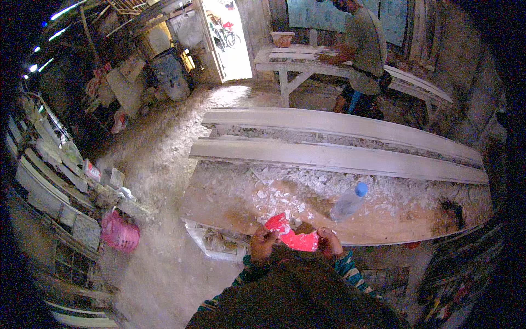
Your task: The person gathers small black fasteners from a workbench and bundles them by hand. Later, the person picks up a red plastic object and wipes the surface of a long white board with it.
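In the head view, a curved, bright red piece [301, 241] speckled with white is held at the near edge of a wooden worktable [241, 205]. Its left end is gripped between the thumb and fingers of the left hand [263, 244]; its right end is pinched by the right hand [330, 242]. Whether the table is touched by the piece cannot be told. White flakes [279, 200] are scattered just beyond it, and a clear bottle [346, 207] with a blue cap is tilted to the right on the tabletop. Farther back, two long white strips [329, 159] are laid side by side along the table. Behind them, a co-worker [364, 49] is seen at a second bench [290, 64], on which an orange-brown bowl [282, 39] is placed. On the left, a pink bucket [119, 232] is set on the dusty floor [164, 274], and a bright doorway [233, 60] is seen at the back.
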The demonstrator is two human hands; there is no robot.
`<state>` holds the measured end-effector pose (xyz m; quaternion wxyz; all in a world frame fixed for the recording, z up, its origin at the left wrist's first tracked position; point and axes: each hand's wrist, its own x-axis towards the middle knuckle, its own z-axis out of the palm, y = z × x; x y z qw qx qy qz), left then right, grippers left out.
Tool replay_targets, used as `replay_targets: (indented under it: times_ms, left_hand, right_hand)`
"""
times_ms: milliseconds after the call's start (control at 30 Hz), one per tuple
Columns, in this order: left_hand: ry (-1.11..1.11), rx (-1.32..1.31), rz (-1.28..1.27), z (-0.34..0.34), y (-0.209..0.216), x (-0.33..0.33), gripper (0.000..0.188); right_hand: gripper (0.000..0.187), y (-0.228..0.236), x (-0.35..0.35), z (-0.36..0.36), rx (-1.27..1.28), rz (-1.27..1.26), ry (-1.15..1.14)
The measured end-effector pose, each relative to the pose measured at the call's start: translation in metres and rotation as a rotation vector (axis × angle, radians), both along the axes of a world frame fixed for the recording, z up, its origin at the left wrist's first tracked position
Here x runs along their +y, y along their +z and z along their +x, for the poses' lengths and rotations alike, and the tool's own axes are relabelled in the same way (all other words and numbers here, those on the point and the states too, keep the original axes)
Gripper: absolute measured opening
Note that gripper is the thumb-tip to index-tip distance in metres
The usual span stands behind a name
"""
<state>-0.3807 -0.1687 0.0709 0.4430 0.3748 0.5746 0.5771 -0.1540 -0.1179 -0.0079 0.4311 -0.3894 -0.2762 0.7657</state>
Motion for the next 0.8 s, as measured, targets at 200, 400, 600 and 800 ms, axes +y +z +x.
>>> replay_targets:
  times_ms: [200, 400, 600, 800]
  left_hand:
    - [-0.035, -0.008, 0.075, 0.000, 0.002, -0.003, 0.011]
    - [-0.025, 0.195, 0.086, -0.002, -0.004, -0.006, 0.013]
    - [-0.027, 0.242, 0.127, -0.006, -0.014, -0.008, 0.016]
    - [-0.073, 0.310, 0.114, -0.005, -0.033, -0.008, 0.019]
  right_hand:
    - [0.018, 0.003, -0.003, -0.001, 0.006, -0.003, 0.030]
    - [0.017, 0.004, -0.005, -0.007, 0.125, -0.132, -0.022]
    - [0.018, -0.026, -0.001, 0.004, 0.193, -0.116, 0.073]
    - [0.017, -0.036, 0.003, -0.003, 0.128, -0.156, 0.024]
